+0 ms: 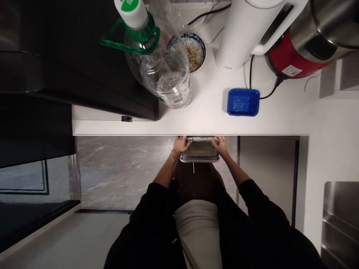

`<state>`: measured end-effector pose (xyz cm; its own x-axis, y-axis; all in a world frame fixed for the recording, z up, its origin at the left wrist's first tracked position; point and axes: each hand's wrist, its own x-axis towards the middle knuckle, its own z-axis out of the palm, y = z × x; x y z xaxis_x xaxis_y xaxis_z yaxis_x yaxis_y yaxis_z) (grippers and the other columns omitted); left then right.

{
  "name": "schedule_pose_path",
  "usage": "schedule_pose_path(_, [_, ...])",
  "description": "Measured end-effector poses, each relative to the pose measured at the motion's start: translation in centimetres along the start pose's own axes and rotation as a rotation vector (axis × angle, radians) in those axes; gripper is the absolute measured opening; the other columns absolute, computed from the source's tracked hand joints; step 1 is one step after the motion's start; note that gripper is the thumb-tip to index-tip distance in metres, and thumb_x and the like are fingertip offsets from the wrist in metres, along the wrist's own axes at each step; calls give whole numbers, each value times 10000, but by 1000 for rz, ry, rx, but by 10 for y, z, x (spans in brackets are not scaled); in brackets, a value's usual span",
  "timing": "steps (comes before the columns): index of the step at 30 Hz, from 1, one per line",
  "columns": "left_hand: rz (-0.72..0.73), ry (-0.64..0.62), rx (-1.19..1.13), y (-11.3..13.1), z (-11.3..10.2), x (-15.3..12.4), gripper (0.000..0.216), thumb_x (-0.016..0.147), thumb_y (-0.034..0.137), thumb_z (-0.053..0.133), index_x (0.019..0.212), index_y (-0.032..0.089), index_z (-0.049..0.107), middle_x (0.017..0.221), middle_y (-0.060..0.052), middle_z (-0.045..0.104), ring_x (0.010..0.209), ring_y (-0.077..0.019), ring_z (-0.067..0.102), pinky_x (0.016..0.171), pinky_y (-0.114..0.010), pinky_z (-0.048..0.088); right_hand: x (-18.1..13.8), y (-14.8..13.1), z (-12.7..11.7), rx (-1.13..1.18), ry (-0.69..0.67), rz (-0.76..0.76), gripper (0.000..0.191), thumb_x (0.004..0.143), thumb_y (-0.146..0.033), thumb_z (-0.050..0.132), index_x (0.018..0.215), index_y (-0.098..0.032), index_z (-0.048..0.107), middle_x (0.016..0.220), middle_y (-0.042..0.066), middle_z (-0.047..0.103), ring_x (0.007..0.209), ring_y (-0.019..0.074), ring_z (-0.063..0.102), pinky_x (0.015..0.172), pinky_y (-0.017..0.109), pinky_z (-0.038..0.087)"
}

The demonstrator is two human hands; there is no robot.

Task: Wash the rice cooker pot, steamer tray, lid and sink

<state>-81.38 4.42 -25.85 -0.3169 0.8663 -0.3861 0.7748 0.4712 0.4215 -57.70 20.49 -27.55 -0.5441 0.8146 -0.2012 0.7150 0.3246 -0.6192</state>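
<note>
Below the counter's front edge is a trash bin (pixel 199 159) with a rounded, pale rim and what looks like a thin liner inside. My left hand (pixel 180 145) grips the bin's far left corner, its thumb pointing inward over the opening. At the far right corner my right hand (pixel 220 145) holds on in the same way. Some fingertips of both hands are hidden near the counter edge. Printed lettering shows on the far side of the bin, partly cut off by the counter.
On the white counter (pixel 207 125) stand a large plastic bottle (pixel 168 71) with a green handle, a bowl (pixel 199 48) of pale pieces, a white jug (pixel 238 37), a red and steel appliance (pixel 294 52) and a blue tray (pixel 243 102). A sink (pixel 340 224) lies right.
</note>
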Motion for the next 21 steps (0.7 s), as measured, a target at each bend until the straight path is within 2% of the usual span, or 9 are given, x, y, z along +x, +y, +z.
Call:
schedule_pose_path(3, [59,55,-71,-10,3,-14,411,988,373,447,1315,152,560,1216,-168,649,1172,-284,586,1067,-419,396,-7,-1,7,28,140,56,371,906,-528,531,1008,-204,680,1114,124,598,1044,242,565,963,397,475])
schedule_pose_path(5, [34,94,-61,-14,6,-21,431,986,319,442,1382,185,547,1340,-170,577,1244,-297,530,1081,-443,385,-8,-2,11,-11,198,89,364,895,-508,548,997,-190,693,1146,137,559,1085,251,545,1000,409,455])
schedule_pose_path(7, [-29,108,-6,-14,8,-24,463,974,264,445,1425,218,538,1397,-174,536,1280,-327,494,1093,-489,363,-6,-2,14,-58,197,120,354,884,-494,558,977,-183,698,1110,141,558,1085,265,540,1014,429,441])
schedule_pose_path(10, [-98,63,78,-9,12,-19,486,966,211,422,1436,213,549,1419,-191,531,1298,-356,483,1112,-529,329,-1,0,13,-107,160,155,339,867,-491,561,954,-184,674,1012,131,581,1041,281,546,993,461,444])
schedule_pose_path(14, [-84,7,105,-3,20,-11,496,987,295,408,1439,140,539,1440,-227,524,1342,-379,468,1152,-567,274,-4,8,7,-21,201,158,271,861,-439,526,958,-199,606,963,113,617,956,256,568,924,439,480])
schedule_pose_path(17, [-55,-7,92,-5,24,-10,542,973,343,451,1474,140,489,1486,-224,491,1400,-387,422,1170,-594,240,-7,13,4,103,202,174,221,879,-404,461,889,-216,577,927,93,638,899,222,593,879,391,501])
schedule_pose_path(21, [-93,55,48,-15,17,-21,563,961,380,473,1465,128,484,1461,-244,501,1395,-397,418,1155,-593,255,-1,14,9,115,273,296,243,841,-462,495,825,-224,539,901,84,636,859,206,596,847,363,503])
